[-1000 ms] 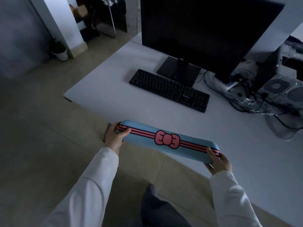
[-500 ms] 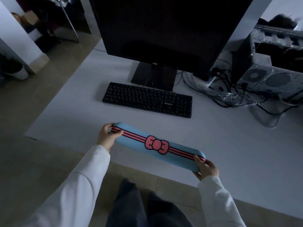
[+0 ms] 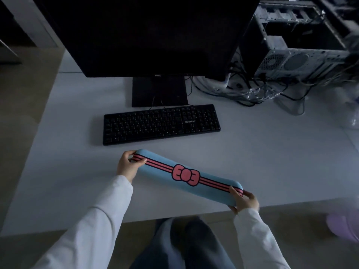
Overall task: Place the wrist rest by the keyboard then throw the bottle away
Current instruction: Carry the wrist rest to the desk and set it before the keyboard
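Note:
A long blue wrist rest (image 3: 169,178) with pink stripes and a pink bow is held above the white desk (image 3: 272,156), slanting down to the right. My left hand (image 3: 128,166) grips its left end and my right hand (image 3: 243,199) grips its right end. The black keyboard (image 3: 161,124) lies flat just beyond it, in front of the monitor stand. The rest's left end is close to the keyboard's front edge; its right end hangs near the desk's near edge. No bottle is visible.
A large dark monitor (image 3: 151,35) stands behind the keyboard. An open computer case (image 3: 303,45) and a tangle of cables (image 3: 252,90) fill the desk's back right. Something clear and plastic (image 3: 354,121) lies at the far right edge. A purple object (image 3: 342,226) sits on the floor at right.
I have stepped closer and the view has swung to face the desk squarely. Both hands have carried the wrist rest forward over the desk, nearer to the keyboard.

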